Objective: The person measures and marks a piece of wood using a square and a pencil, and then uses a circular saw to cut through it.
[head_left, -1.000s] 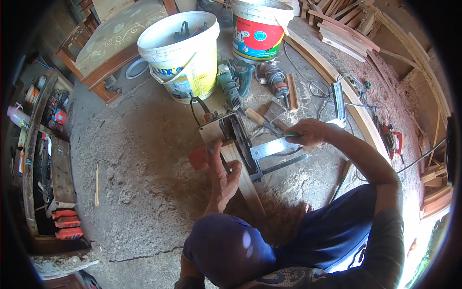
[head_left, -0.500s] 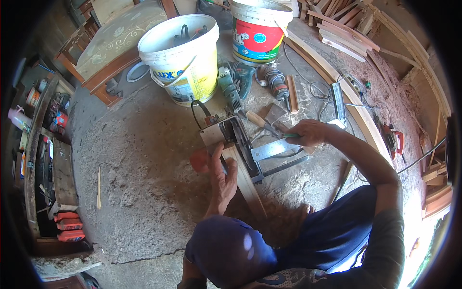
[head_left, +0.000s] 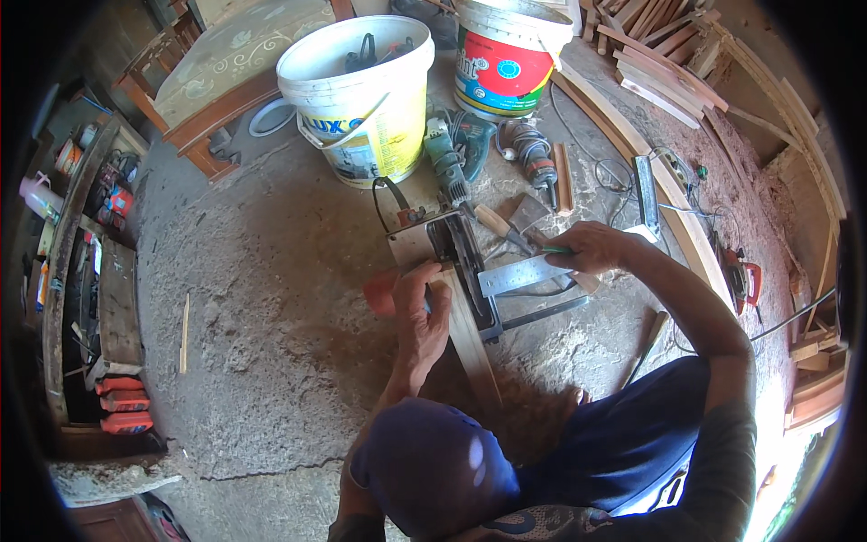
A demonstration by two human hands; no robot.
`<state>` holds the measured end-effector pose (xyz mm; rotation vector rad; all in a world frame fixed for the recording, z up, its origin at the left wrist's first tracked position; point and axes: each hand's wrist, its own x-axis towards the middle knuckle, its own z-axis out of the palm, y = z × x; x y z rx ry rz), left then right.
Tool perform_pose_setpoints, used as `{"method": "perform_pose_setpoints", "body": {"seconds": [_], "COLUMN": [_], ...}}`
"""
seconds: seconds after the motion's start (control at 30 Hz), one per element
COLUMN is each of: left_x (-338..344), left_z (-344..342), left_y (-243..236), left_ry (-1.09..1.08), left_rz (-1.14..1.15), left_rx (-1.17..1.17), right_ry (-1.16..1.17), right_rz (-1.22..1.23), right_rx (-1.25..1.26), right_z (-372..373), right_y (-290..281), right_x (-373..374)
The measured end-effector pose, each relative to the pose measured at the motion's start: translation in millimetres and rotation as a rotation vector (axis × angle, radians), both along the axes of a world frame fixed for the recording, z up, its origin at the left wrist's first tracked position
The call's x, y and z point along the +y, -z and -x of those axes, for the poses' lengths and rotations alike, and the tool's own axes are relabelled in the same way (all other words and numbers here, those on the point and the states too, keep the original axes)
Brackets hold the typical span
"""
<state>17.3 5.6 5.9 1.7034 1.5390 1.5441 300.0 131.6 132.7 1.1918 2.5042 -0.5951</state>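
Note:
My left hand is closed around the upper end of a pale wooden strip, thumb and forefinger on either side. The strip lies along a power tool with a flat metal plate and a dark slot, probably an upturned saw. In my right hand is a slim green stick that looks like a pencil. The same hand grips a metal square, whose blade reaches left to the tool's edge. A red part shows beside my left hand.
A chisel with a wooden handle, green power tools and a grinder lie beyond. Behind them stand two paint buckets. A long plank runs along the right; a wooden rack stands left.
The view has shifted slightly, so the scene sits a little farther right. Both hands keep their grips; the square and wooden strip hold nearly the same place against the tool.

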Motion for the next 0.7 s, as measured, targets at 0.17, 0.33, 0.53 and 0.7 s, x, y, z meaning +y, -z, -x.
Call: {"method": "perform_pose_setpoints", "body": {"seconds": [0.17,0.33,0.53,0.7], "left_x": [10.6,7.8,5.0,11.0], "left_z": [7.8,4.6,8.4,9.9], "left_y": [-4.7,-15.9,-20.3,-19.1], "left_ry": [-0.019,0.016,0.063,0.062], "left_rz": [-0.023,-0.011,-0.004,0.015], "left_rx": [0.145,0.111,0.095,0.073], "right_ry": [-0.038,-0.087,-0.057,-0.053], "right_rz": [0.004,-0.021,0.012,-0.049], "right_rx": [-0.002,-0.006,0.055,0.111], "right_z": [20.0,23.6,31.1,45.0], "right_y": [-24.4,-19.8,-22.2,-35.0], "right_x": [7.4,13.9,20.7,32.5]}}
